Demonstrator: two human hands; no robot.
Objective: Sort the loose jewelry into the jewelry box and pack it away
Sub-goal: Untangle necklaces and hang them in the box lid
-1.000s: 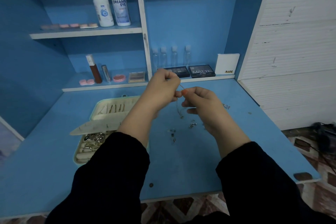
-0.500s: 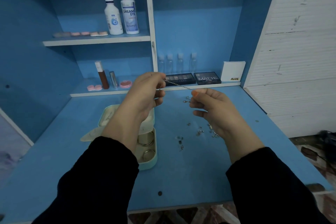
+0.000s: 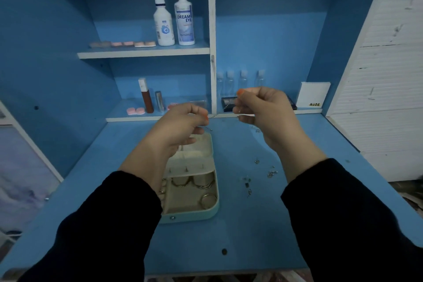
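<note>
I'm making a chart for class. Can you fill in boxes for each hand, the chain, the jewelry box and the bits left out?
Left hand: pinches one end of the chain
Right hand: pinches the other end
Chain: thin, stretched between both hands
Jewelry box: open on the table, rings inside
Loose pieces: scattered on the table, right of the box

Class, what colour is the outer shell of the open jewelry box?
The jewelry box shell is pale mint green, clearest in the head view.
</note>
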